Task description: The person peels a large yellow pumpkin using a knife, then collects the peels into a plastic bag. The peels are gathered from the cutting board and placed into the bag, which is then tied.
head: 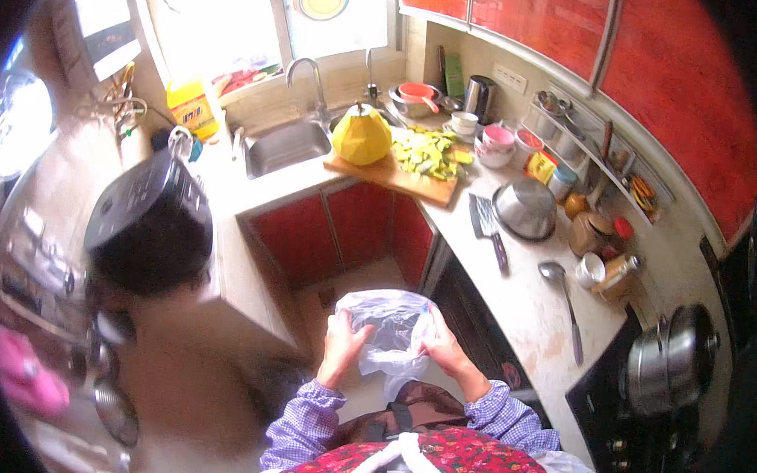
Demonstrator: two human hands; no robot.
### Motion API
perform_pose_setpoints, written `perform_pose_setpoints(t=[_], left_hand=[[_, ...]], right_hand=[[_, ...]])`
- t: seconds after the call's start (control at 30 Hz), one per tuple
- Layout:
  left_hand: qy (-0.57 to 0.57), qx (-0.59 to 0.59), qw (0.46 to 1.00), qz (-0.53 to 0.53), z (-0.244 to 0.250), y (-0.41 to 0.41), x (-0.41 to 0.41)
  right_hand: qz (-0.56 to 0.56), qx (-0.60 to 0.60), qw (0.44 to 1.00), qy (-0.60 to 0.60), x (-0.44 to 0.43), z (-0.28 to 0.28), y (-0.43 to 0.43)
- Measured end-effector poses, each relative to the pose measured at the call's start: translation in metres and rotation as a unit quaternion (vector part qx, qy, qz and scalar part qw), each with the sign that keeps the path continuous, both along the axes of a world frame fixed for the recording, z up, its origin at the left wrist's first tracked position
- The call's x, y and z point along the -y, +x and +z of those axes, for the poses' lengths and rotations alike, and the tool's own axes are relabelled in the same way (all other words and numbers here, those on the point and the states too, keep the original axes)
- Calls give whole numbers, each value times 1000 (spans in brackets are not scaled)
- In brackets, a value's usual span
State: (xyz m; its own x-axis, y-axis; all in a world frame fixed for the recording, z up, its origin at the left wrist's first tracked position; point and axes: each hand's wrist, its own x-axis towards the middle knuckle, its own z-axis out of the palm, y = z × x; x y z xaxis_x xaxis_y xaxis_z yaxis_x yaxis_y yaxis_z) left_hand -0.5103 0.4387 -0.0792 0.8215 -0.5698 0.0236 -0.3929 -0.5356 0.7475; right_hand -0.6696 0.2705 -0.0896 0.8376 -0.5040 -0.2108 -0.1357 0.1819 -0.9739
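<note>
A clear plastic bag (389,330) is spread at its mouth between my two hands, in front of my body. My left hand (346,344) grips its left rim, thumb turned inward. On the opposite rim, my right hand (446,349) pinches the plastic. The lower part of the bag hangs down towards my apron. Ahead, on a wooden cutting board (413,182) at the counter corner, stands a large peeled yellow squash or melon (362,136). Beside it lies a heap of yellow-green peelings (428,152).
A cleaver (487,226), a metal bowl (525,209) and a ladle (564,304) lie on the right counter. A steel pot (670,364) stands on the dark stove. A sink (288,147) is ahead; a black rice cooker (151,224) sits left.
</note>
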Motion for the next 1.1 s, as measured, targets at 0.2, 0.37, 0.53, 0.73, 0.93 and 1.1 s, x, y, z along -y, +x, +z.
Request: perform_pose_setpoints(t=[0.2,0.37,0.53,0.73,0.93,1.1], left_hand=[[-71,-205,976,-28,14,124,103],[-46,-164,984,-48,33,187,189],[1,-210,967,-143,22,260,254],[36,-332,914,-233,13,321,315],[-22,-418,867,-269,42,357,367],[15,-358,889,-285,34,378,392]], right_hand=[[-62,-14,993,96,130,-4,121],[-100,-45,980,-164,221,-28,187],[-235,-69,960,-136,299,-31,224],[-317,-220,878,-282,413,-63,277],[-298,-312,848,-308,452,-75,305],[-433,-119,849,-277,421,-25,310]])
